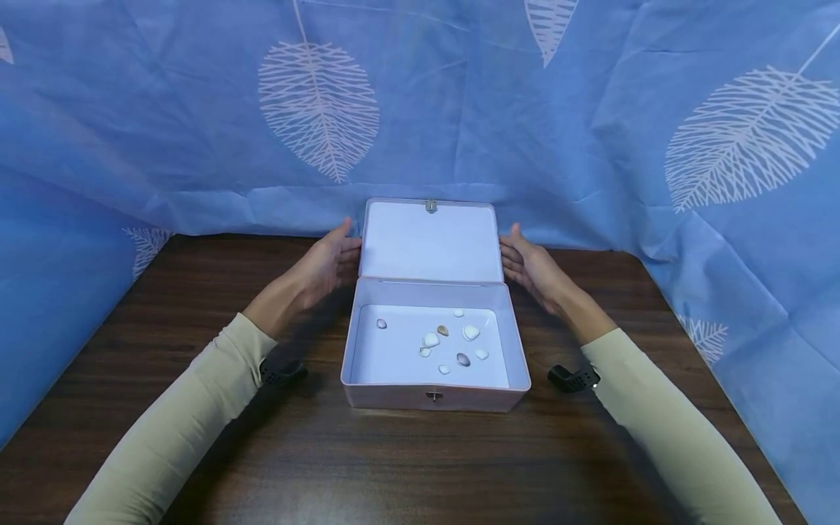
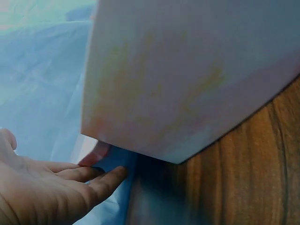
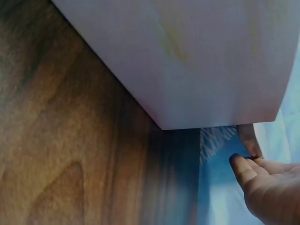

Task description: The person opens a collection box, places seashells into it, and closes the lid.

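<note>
A pale hinged box (image 1: 436, 397) stands on the table with its lid (image 1: 429, 240) raised and tilted back. Several small shells lie scattered on its white floor, among them a white shell (image 1: 470, 332), a brown shell (image 1: 442, 330) and a dark striped shell (image 1: 463, 359). My left hand (image 1: 326, 261) is at the lid's left edge, fingers extended, thumb up. On the opposite side, my right hand (image 1: 530, 264) is at the lid's right edge, also with extended fingers. Both wrist views show fingertips by the lid's edge behind the box wall (image 2: 154, 84); whether they press on it is unclear.
A blue cloth (image 1: 485, 109) with white leaf prints hangs close behind the lid and along both sides of the dark wooden table (image 1: 433, 467). Black straps (image 1: 574, 378) sit at both wrists, below pale sleeves.
</note>
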`<action>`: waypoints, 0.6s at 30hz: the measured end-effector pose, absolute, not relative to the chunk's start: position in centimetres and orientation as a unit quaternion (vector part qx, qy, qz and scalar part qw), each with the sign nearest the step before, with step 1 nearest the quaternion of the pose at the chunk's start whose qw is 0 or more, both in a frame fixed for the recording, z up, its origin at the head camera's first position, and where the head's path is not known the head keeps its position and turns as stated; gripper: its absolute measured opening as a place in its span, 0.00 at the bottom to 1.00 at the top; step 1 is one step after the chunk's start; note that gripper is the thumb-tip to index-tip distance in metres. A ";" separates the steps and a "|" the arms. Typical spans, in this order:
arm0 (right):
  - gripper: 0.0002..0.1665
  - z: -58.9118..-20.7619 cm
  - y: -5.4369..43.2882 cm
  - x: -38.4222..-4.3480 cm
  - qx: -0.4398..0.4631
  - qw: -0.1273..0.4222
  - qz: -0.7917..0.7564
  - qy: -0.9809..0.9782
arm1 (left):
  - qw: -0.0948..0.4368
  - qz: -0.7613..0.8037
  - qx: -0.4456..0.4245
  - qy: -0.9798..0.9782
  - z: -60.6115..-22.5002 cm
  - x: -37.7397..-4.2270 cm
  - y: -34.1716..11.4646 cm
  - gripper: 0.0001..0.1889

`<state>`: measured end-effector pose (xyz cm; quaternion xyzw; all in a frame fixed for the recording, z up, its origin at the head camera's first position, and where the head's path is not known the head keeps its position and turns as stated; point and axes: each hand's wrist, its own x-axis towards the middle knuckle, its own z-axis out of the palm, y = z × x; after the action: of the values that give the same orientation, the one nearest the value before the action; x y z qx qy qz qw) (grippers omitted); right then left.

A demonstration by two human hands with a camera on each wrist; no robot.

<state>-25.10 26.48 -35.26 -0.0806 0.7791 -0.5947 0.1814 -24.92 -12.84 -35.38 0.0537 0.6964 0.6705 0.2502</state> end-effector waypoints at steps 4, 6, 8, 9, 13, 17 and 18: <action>0.57 -34.5 26.6 -24.8 -0.080 0.161 -0.599 0.780 | 0.240 0.682 0.058 0.689 -34.4 -24.6 -12.9 0.50; 0.59 -34.0 26.6 -24.6 -0.081 0.151 -0.600 0.781 | 0.237 0.682 0.061 0.690 -33.9 -24.5 -13.0 0.51; 0.59 -33.5 26.6 -24.3 -0.080 0.142 -0.601 0.782 | 0.236 0.678 0.064 0.693 -33.4 -24.4 -13.1 0.51; 0.59 -33.3 26.6 -24.2 -0.082 0.139 -0.602 0.782 | 0.237 0.676 0.066 0.695 -33.2 -24.3 -13.1 0.51; 0.57 -32.5 26.6 -23.6 -0.087 0.128 -0.596 0.788 | 0.236 0.670 0.071 0.700 -32.5 -23.9 -13.1 0.51; 0.55 -32.0 26.4 -22.8 -0.093 0.115 -0.589 0.795 | 0.221 0.670 0.081 0.704 -32.1 -23.4 -13.1 0.50; 0.55 -31.9 26.3 -22.7 -0.096 0.112 -0.588 0.795 | 0.216 0.668 0.084 0.707 -32.0 -23.3 -13.2 0.49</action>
<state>-22.68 26.31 -31.89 -0.0959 0.7951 -0.5881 0.1125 -23.28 -13.16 -32.04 0.0841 0.7071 0.6679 0.2163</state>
